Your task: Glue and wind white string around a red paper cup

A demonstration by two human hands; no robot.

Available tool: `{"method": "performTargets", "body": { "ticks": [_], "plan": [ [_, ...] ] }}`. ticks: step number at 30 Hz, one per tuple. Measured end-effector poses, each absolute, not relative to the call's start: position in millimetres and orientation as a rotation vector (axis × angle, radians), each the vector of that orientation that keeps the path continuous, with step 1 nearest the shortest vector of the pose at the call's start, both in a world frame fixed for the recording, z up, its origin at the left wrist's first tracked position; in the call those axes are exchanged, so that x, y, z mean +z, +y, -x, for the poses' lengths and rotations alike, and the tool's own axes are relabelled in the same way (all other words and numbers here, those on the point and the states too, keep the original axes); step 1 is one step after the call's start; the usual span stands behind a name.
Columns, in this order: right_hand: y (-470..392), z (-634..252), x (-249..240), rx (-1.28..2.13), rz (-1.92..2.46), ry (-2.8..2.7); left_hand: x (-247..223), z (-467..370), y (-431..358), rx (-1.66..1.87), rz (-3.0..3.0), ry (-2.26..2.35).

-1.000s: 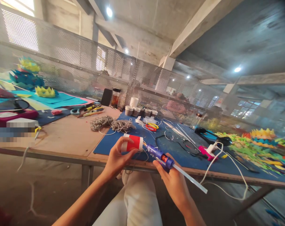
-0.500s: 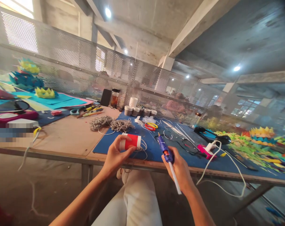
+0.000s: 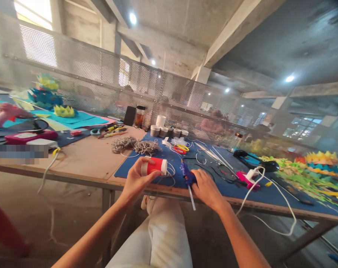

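The left hand [image 3: 136, 178] pinches a red-and-white cup [image 3: 156, 166] sideways between thumb and fingers, over the near edge of the blue mat [image 3: 126, 170]. To its right, the right hand [image 3: 207, 187] touches the glue gun's [image 3: 187, 175] handle, fingers bent; whether it grips, I cannot tell. Twine [image 3: 124, 144] lies farther left, scissors [image 3: 182, 152] farther right.

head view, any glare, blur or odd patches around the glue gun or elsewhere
In the head view, a ceiling light and the upper-left window glare white; in the head view, the mesh panel looks hazy, while the glue gun reads clearly enough; in the head view, a pixelated patch sits near the left edge.
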State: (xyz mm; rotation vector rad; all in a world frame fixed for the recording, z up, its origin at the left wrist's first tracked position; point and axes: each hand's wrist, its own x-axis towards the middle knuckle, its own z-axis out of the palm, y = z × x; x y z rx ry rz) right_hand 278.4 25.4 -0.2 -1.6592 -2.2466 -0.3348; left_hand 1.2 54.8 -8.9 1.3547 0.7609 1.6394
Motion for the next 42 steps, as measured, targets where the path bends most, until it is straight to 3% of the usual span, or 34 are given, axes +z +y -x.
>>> {"method": "performTargets", "body": {
  "ticks": [10,16,23,31,33,38,42],
  "plan": [
    [27.6,-287.8,0.3,-0.419,1.655,-2.318,1.8,3.9,38.1,1.631,-1.344,0.732],
    [6.7,-271.3,9.0,-0.403,1.365,-2.06,6.0,3.5,30.8,1.647,-1.387,0.759],
    [-49.1,-179.3,7.6,0.297,1.121,-1.753,19.4,1.6,8.7,1.732,-1.471,0.826],
    [-43.6,-130.0,-11.5,0.966,0.803,-1.423,22.8,12.0,-5.5,1.723,-1.438,0.884],
    [-46.3,-135.0,-9.4,0.851,0.888,-1.519,20.8,13.1,-4.7,1.738,-1.471,0.911],
    [-48.5,-186.5,10.3,0.126,1.071,-1.754,16.6,14.0,-3.2,1.725,-1.481,0.937],
    [-44.4,-225.1,23.0,0.042,1.206,-1.712,15.2,11.4,-4.2,1.708,-1.466,0.921]
  ]
}}
